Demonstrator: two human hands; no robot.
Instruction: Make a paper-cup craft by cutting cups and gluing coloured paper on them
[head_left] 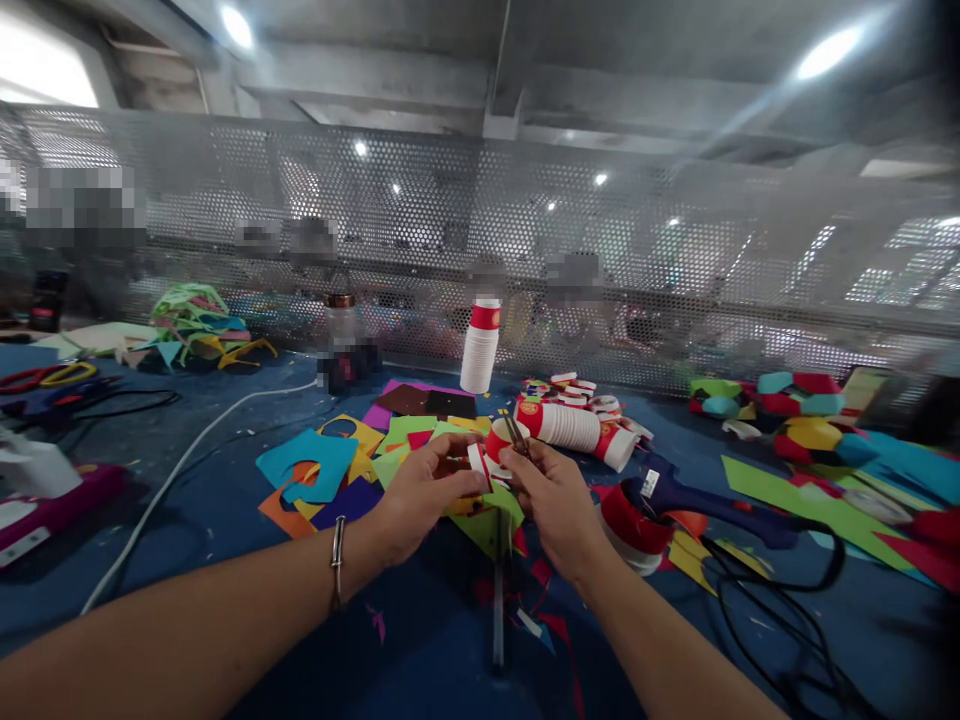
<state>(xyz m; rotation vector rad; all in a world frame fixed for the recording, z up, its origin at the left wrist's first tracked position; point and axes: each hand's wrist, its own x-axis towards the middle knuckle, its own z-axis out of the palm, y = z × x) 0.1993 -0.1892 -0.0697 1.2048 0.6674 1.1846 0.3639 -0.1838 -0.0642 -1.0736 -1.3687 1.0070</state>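
My left hand [431,490] pinches a small white cut piece of paper cup [478,466] with a red edge. Close beside it, my right hand [551,495] is closed around small scissors [514,430], whose narrow metal blades point up and away from me. A red and white cup part [497,440] shows between the two hands; whether either hand touches it I cannot tell. Under the hands lie coloured paper scraps, among them a blue sheet with a hole [319,462]. Just beyond my right hand, a stack of paper cups [574,427] lies on its side.
Another cup stack [481,350] stands upright near the perforated metal screen [420,200]. At right, a blue glue gun [720,505] with a black cable rests by a red and white cup [634,530]. A purple power strip [67,510] and a white cable [180,465] are at left.
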